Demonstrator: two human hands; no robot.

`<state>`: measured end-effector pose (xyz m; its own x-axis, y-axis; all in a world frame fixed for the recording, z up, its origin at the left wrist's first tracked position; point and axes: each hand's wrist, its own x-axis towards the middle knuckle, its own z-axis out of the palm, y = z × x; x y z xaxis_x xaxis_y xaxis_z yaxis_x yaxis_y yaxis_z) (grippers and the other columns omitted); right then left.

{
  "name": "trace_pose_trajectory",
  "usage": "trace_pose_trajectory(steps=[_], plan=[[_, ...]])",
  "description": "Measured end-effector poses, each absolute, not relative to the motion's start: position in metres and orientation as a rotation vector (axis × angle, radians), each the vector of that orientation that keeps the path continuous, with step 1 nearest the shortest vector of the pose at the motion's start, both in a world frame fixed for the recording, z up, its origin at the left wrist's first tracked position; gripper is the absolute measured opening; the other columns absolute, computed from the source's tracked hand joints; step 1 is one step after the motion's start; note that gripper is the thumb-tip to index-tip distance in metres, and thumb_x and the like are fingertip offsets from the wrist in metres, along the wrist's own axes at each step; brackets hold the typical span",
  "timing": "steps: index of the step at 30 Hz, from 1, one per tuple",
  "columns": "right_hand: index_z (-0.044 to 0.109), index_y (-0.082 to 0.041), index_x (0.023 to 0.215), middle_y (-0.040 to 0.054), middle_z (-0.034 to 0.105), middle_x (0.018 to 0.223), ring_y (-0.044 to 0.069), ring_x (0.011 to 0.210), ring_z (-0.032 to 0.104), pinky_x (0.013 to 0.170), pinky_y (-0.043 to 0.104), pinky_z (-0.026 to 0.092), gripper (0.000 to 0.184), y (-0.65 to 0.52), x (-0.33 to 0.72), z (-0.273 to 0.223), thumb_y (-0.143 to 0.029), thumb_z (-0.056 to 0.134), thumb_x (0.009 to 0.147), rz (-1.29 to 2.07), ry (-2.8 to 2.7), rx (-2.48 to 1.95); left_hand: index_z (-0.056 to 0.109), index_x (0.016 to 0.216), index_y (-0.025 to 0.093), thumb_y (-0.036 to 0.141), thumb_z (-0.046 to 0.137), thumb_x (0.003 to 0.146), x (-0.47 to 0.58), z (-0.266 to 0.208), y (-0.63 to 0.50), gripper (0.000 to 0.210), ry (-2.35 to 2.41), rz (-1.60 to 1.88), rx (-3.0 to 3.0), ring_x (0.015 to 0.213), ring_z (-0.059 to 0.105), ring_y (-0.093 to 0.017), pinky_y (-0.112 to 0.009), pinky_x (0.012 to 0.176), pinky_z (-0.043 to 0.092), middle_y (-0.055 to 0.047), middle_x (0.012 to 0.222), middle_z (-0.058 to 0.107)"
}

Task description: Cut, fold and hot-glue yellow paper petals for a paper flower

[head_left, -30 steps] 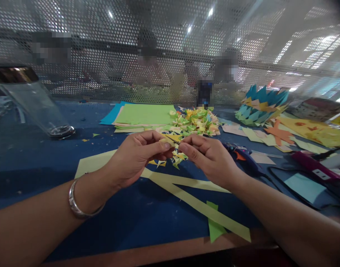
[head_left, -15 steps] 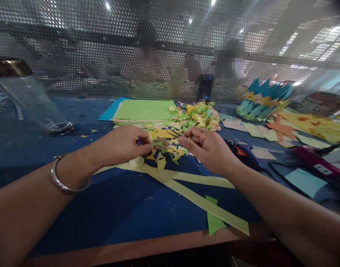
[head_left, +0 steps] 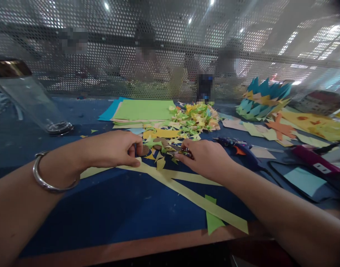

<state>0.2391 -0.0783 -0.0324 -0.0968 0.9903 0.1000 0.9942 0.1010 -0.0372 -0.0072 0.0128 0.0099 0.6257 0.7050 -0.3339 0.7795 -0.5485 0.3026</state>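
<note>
My left hand point(head_left: 118, 148) is over the near-left edge of the paper scraps, its thumb apart from the curled fingers. Its thumb tip is by the end of a pale yellow paper strip point(head_left: 192, 195), and its fingertips are beside a small brown rounded piece point(head_left: 144, 150). My right hand point(head_left: 205, 155) is closed around a pair of scissors point(head_left: 176, 148), mostly hidden by the fingers, the dark blades pointing left over the scraps. Between the hands lie yellow and green paper cuttings point(head_left: 160, 163) and another brown rounded piece point(head_left: 161, 142).
Behind the hands are stacked green sheets point(head_left: 147, 110) and a heap of folded paper bits point(head_left: 199, 116). To the right lie a blue glue gun point(head_left: 249, 154), a purple power strip point(head_left: 311, 159) and a layered paper crown point(head_left: 266, 100). A glass bottle point(head_left: 39, 104) stands left. A perforated metal screen point(head_left: 103, 66) rises behind.
My left hand has moved left and its pinch has loosened. My right hand has lowered slightly, bringing the scissors down onto the scraps.
</note>
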Motion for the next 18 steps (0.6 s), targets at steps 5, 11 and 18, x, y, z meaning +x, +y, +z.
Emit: trace_pose_trajectory(steps=[5, 11, 18], plan=[[0.061, -0.02, 0.092, 0.0056, 0.068, 0.075, 0.018, 0.062, 0.057, 0.05, 0.029, 0.021, 0.031, -0.08, 0.237, -0.03, -0.048, 0.049, 0.095, -0.074, -2.255, -2.044, 0.065, 0.081, 0.021, 0.037, 0.071, 0.077, 0.001, 0.014, 0.008, 0.017, 1.08, -0.025, 2.271, 0.063, 0.057, -0.016, -0.027, 0.056, 0.038, -0.001, 0.069, 0.062], [0.062, -0.018, 0.092, 0.0082, 0.071, 0.083, 0.021, 0.066, 0.062, 0.051, 0.031, 0.017, 0.029, -0.084, 0.238, -0.028, -0.04, 0.044, 0.099, -0.209, -2.236, -2.012, 0.058, 0.074, 0.019, 0.03, 0.077, 0.074, 0.018, -0.001, -0.006, 0.022, 0.9, 0.473, 1.734, 0.072, 0.064, -0.015, -0.027, 0.068, 0.048, 0.001, 0.071, 0.062], [0.064, -0.018, 0.106, 0.0079, 0.071, 0.097, 0.022, 0.08, 0.066, 0.053, 0.031, 0.027, 0.024, -0.092, 0.235, -0.03, -0.036, 0.05, 0.099, -0.466, -2.213, -1.525, 0.051, 0.07, 0.019, 0.033, 0.082, 0.072, 0.033, -0.017, -0.014, 0.034, 0.873, 0.648, 1.366, 0.068, 0.063, -0.013, -0.026, 0.063, 0.046, 0.002, 0.067, 0.063]])
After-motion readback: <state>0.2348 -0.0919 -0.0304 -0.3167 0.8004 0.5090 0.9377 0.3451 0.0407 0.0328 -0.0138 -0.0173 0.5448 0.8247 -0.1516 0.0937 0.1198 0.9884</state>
